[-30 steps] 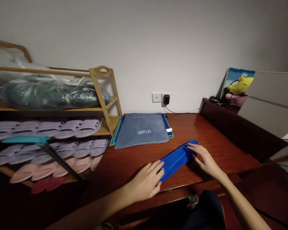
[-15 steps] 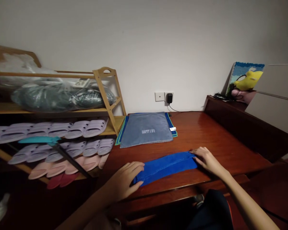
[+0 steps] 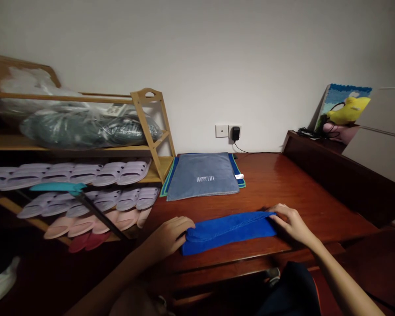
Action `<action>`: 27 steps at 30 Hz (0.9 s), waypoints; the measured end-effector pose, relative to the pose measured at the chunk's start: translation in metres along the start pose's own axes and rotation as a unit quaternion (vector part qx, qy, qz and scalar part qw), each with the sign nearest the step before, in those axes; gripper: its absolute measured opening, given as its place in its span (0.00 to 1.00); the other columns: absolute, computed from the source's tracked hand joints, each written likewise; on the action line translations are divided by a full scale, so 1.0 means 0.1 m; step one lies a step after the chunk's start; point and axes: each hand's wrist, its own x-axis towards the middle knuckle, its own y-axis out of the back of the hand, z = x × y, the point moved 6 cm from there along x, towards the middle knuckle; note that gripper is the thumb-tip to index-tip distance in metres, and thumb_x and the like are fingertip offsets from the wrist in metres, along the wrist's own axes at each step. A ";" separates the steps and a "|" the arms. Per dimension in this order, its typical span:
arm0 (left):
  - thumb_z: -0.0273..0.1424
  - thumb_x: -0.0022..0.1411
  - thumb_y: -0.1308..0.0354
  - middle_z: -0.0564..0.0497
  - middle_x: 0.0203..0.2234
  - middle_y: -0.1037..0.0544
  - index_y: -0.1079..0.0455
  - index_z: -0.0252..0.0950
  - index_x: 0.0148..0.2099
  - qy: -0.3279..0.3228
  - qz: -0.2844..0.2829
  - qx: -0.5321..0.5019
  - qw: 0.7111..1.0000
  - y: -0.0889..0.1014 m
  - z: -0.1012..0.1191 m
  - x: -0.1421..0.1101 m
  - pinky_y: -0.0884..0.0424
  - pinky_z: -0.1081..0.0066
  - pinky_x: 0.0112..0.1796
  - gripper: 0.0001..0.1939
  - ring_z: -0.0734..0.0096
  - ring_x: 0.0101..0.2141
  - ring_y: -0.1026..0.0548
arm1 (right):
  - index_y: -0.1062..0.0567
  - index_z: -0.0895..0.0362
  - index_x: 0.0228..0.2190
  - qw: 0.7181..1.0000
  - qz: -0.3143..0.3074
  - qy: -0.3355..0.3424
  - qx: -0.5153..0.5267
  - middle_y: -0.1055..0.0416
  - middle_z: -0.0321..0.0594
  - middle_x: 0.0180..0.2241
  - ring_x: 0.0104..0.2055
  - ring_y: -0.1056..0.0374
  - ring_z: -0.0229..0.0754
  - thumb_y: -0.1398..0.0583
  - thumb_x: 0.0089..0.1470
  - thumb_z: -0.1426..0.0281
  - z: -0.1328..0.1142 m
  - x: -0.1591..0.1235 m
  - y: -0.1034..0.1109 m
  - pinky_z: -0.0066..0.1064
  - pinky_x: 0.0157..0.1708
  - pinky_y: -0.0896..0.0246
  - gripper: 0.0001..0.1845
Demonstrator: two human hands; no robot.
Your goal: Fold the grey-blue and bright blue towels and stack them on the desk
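A bright blue towel (image 3: 230, 230), folded into a long strip with a stitched edge along its top, lies near the front of the reddish-brown wooden table (image 3: 260, 193). My left hand (image 3: 171, 237) is closed at the strip's left end, fingertips on the upper layer. At the opposite end, my right hand (image 3: 289, 221) pinches the upper corner between thumb and fingers. Behind the strip, a flat grey towel (image 3: 204, 173) printed "HAPPY LIFE" rests on a blue and green cloth (image 3: 242, 182).
A wooden rack (image 3: 151, 131) on the left holds lilac slippers (image 3: 108, 173), pink slippers (image 3: 82, 226) and a plastic-wrapped bundle (image 3: 72, 127). A black adapter (image 3: 235, 133) sits in the wall socket. At right, a yellow plush toy (image 3: 347, 109) stands on a raised ledge.
The towel's upper layer has been pulled at both ends, and its stitched edge now slants nearer the top. My hands stay at the two ends. The view has shifted slightly.
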 end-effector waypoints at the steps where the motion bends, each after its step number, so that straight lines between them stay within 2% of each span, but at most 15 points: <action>1: 0.27 0.60 0.53 0.49 0.38 0.24 0.30 0.39 0.42 0.006 0.002 -0.008 1.000 0.01 -0.01 0.02 0.33 0.68 0.44 0.12 0.67 0.40 0.27 | 0.25 0.54 0.36 1.000 0.007 -0.010 0.013 0.26 0.42 0.38 0.41 0.33 0.44 0.48 0.59 0.59 0.01 0.01 0.00 0.38 0.47 0.42 0.16; 5: 0.30 0.61 0.53 0.51 0.35 0.23 0.30 0.38 0.39 0.037 0.018 -0.062 0.997 0.08 -0.07 0.08 0.33 0.71 0.41 0.10 0.69 0.37 0.27 | 0.26 0.55 0.34 0.996 0.022 -0.059 0.056 0.26 0.40 0.35 0.38 0.33 0.42 0.47 0.57 0.58 0.09 0.06 -0.02 0.33 0.42 0.39 0.16; 9: 0.37 0.60 0.49 0.53 0.31 0.23 0.29 0.37 0.37 0.109 0.061 -0.114 0.986 0.15 -0.26 0.14 0.33 0.73 0.35 0.11 0.70 0.32 0.27 | 0.27 0.56 0.31 0.989 0.037 -0.091 0.113 0.28 0.38 0.30 0.33 0.34 0.39 0.47 0.56 0.56 0.22 0.19 -0.08 0.28 0.35 0.39 0.17; 12: 0.42 0.58 0.47 0.54 0.26 0.25 0.29 0.36 0.36 0.158 0.073 -0.166 0.971 0.13 -0.45 0.20 0.34 0.74 0.30 0.15 0.70 0.28 0.29 | 0.28 0.58 0.30 0.984 0.030 -0.099 0.148 0.30 0.37 0.28 0.31 0.36 0.38 0.46 0.55 0.55 0.35 0.33 -0.17 0.27 0.31 0.40 0.19; 16: 0.44 0.57 0.47 0.56 0.20 0.31 0.34 0.35 0.29 0.173 0.064 -0.238 0.954 0.06 -0.60 0.32 0.35 0.74 0.27 0.16 0.71 0.25 0.30 | 0.29 0.59 0.27 0.987 0.011 -0.101 0.125 0.32 0.36 0.25 0.27 0.37 0.36 0.46 0.54 0.54 0.52 0.51 -0.28 0.26 0.28 0.42 0.20; 18: 0.44 0.58 0.49 0.57 0.18 0.33 0.38 0.36 0.25 0.170 0.060 -0.220 0.959 0.05 -0.62 0.36 0.37 0.74 0.26 0.17 0.72 0.23 0.31 | 0.30 0.59 0.25 0.993 0.000 -0.103 0.059 0.32 0.36 0.24 0.27 0.37 0.36 0.47 0.55 0.55 0.58 0.59 -0.33 0.27 0.28 0.43 0.20; 21: 0.42 0.58 0.49 0.57 0.17 0.34 0.38 0.37 0.23 0.165 0.070 -0.107 0.978 0.04 -0.66 0.41 0.39 0.74 0.26 0.16 0.72 0.22 0.33 | 0.30 0.58 0.23 0.993 -0.008 -0.113 -0.028 0.32 0.36 0.22 0.27 0.36 0.38 0.45 0.53 0.57 0.65 0.67 -0.39 0.27 0.28 0.43 0.17; 24: 0.38 0.58 0.49 0.55 0.20 0.31 0.33 0.36 0.28 0.143 0.072 -0.027 0.987 0.01 -0.68 0.43 0.38 0.73 0.29 0.12 0.70 0.25 0.32 | 0.28 0.57 0.28 0.991 0.006 -0.115 -0.066 0.30 0.39 0.27 0.31 0.34 0.40 0.42 0.50 0.62 0.63 0.72 -0.41 0.29 0.32 0.42 0.11; 27: 0.35 0.58 0.48 0.54 0.25 0.29 0.31 0.37 0.36 0.129 0.064 -0.006 0.990 -0.04 -0.70 0.44 0.37 0.72 0.33 0.09 0.68 0.29 0.30 | 0.28 0.57 0.35 0.984 0.049 -0.105 -0.134 0.31 0.46 0.37 0.40 0.35 0.45 0.43 0.51 0.64 0.42 0.71 -0.34 0.33 0.39 0.42 0.12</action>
